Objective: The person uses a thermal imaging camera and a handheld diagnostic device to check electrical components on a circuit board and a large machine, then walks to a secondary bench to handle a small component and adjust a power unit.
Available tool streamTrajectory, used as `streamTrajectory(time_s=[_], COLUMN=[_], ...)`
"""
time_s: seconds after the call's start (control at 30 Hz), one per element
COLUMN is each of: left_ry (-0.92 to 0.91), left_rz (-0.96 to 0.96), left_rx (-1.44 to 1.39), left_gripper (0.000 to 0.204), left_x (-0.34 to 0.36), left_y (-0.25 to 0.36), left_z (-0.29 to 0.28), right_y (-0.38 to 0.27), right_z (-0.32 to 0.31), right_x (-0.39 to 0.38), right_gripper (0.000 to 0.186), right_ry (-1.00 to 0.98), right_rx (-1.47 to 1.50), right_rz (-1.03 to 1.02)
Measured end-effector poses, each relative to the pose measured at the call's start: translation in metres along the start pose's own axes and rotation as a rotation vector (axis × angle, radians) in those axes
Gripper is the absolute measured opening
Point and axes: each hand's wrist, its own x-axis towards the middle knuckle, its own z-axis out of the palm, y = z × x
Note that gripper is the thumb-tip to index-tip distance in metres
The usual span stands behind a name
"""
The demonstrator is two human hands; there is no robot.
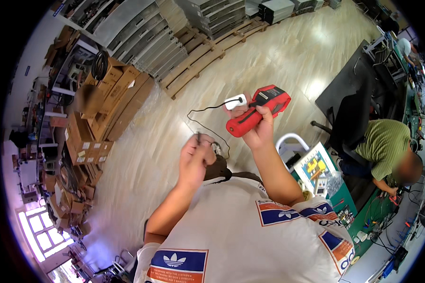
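My right hand is raised in front of me, wrapped round a red and black handheld device with a thick red handle end. Against its left side, at my fingertips, sits a small white plug-like block. From that block a thin black cable loops left and then down toward my lap. Lower and to the left, my left hand is closed. Something thin and dark shows at its fingers, too small and blurred to name. The two hands are apart.
Stacked cardboard boxes stand on the left. Metal racks and wooden pallets line the far side. To the right, a person in a striped shirt works at a green bench near a black chair. Tiled floor lies ahead.
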Motion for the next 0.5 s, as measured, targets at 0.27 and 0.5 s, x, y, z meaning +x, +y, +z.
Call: streamTrajectory(time_s=[0.27, 0.5], left_ry=[-0.252, -0.397], left_rz=[-0.042, 0.025], left_rx=[0.184, 0.345], left_gripper=[0.018, 0.019], left_x=[0.162, 0.306], left_y=[0.061, 0.066], left_z=[-0.025, 0.029], right_y=[-0.008, -0.106], right_z=[0.058, 0.084], right_x=[0.118, 0.182], right_gripper=[0.047, 0.061], right_ry=[0.044, -0.264], right_rx=[-0.061, -0.195], right_rz=[-0.123, -0.162])
